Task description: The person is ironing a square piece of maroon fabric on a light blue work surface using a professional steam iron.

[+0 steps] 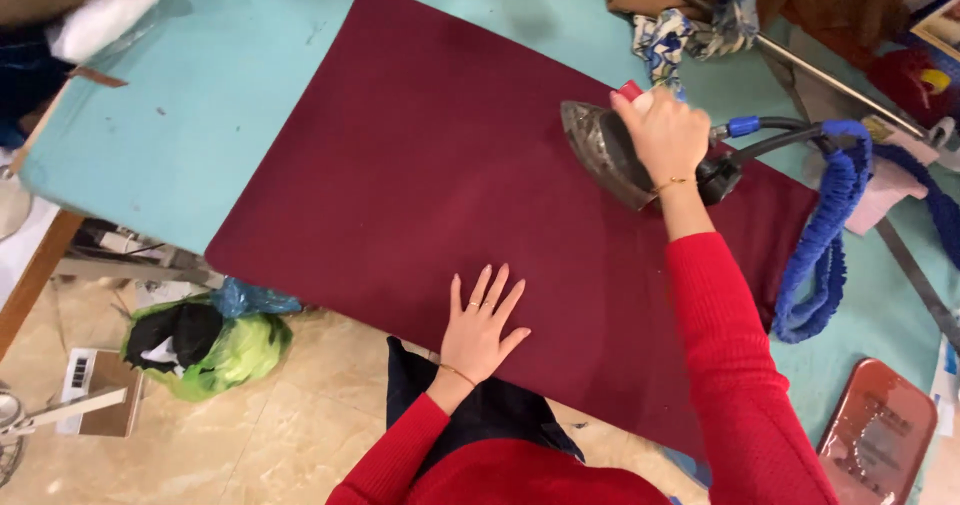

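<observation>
At the lower left of the frame, on the floor, sat a small brown box (95,393) with a white label, beside a green and black bag (205,343). Above them ran the turquoise table (190,135), and across it the dark red cloth (420,175), spread flat to the near edge. The left hand (480,327) lay on the cloth at lower centre, fingers (492,287) spread, gripping nothing. Further right, the right hand (668,133) was clenched around the handle of the iron (603,153), its soleplate on the cloth. A lingering iron could scorch the cloth, I'd say; the blue hose (825,245) trailing behind might snag. At lower right lay a glossy red plate (878,445).
</observation>
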